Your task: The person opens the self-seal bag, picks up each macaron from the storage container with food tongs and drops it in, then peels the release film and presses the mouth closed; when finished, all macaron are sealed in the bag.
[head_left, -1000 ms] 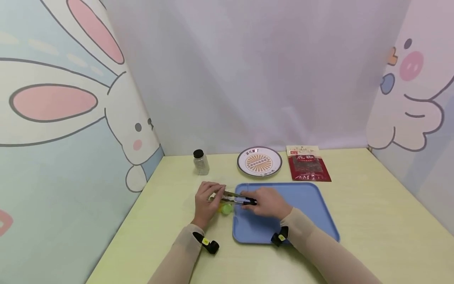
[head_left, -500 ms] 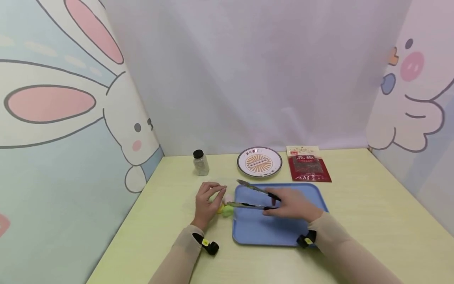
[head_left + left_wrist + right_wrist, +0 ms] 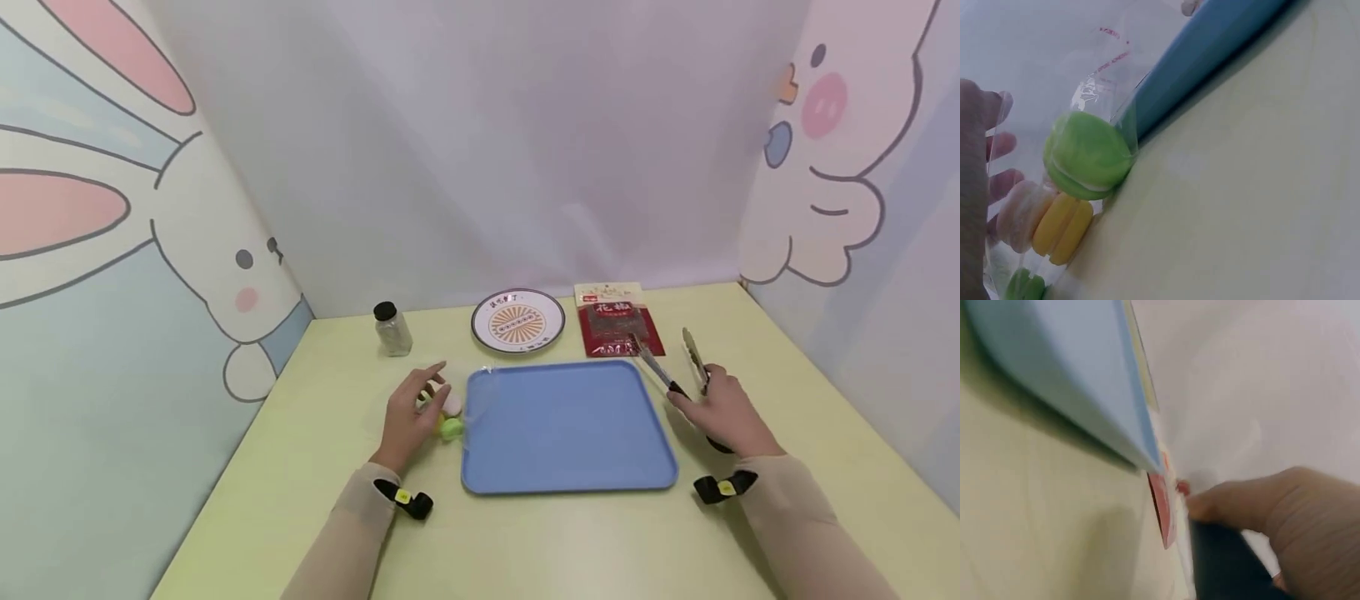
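Note:
My left hand [image 3: 408,421] is beside a clear plastic bag [image 3: 1107,81] of macarons, its fingers loosely bent and the thumb apart from them. Through the film, the left wrist view shows a large green macaron [image 3: 1088,153], a yellow one [image 3: 1063,228], a pale pink one [image 3: 1022,215] and a smaller green one [image 3: 1025,286]. The bag's end overlaps the left rim of a blue tray [image 3: 570,429]. Right of the tray, my right hand [image 3: 727,417] grips metal tongs [image 3: 657,367] by their black handles. The tongs' arms are spread with nothing between the tips.
At the back of the table stand a jar with a black lid [image 3: 393,329], a round patterned plate [image 3: 517,321] and a red packet [image 3: 618,321]. One tongs tip overlaps the packet in the head view. Fabric walls [image 3: 465,150] enclose the table.
My right hand has carried the tongs from the bag, across the tray, to its right side, and their arms have spread. My left fingers and thumb have parted. The head view has shifted.

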A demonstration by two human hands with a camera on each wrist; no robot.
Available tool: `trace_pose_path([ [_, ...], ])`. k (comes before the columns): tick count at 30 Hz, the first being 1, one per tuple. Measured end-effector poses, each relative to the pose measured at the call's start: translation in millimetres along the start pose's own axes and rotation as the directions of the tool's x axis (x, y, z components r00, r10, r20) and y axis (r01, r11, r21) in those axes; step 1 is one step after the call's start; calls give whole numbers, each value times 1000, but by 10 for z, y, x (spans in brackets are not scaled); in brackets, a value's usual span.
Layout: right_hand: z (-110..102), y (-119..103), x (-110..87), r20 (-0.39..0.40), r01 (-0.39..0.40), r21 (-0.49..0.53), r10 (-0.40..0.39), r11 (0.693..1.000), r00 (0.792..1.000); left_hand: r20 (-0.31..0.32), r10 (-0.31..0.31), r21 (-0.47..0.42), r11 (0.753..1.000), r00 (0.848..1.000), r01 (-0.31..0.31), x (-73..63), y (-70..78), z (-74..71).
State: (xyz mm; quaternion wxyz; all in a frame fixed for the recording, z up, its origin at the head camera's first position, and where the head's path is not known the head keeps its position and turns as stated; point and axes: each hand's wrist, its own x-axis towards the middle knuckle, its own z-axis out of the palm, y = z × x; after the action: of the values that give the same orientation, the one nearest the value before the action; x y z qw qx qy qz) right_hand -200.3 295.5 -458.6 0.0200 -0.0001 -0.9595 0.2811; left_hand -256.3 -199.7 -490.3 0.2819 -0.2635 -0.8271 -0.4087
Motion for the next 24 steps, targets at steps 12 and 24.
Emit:
trace_pose_path([
  [12, 153, -267, -15, -67, -22, -207, 8, 978, 998, 287, -335, 270, 927, 897, 260, 570, 148, -89],
  [24, 127, -229, -48, -327, 253, -117, -278, 960, 903, 581, -342, 313, 932, 738, 186, 925, 149, 212],
])
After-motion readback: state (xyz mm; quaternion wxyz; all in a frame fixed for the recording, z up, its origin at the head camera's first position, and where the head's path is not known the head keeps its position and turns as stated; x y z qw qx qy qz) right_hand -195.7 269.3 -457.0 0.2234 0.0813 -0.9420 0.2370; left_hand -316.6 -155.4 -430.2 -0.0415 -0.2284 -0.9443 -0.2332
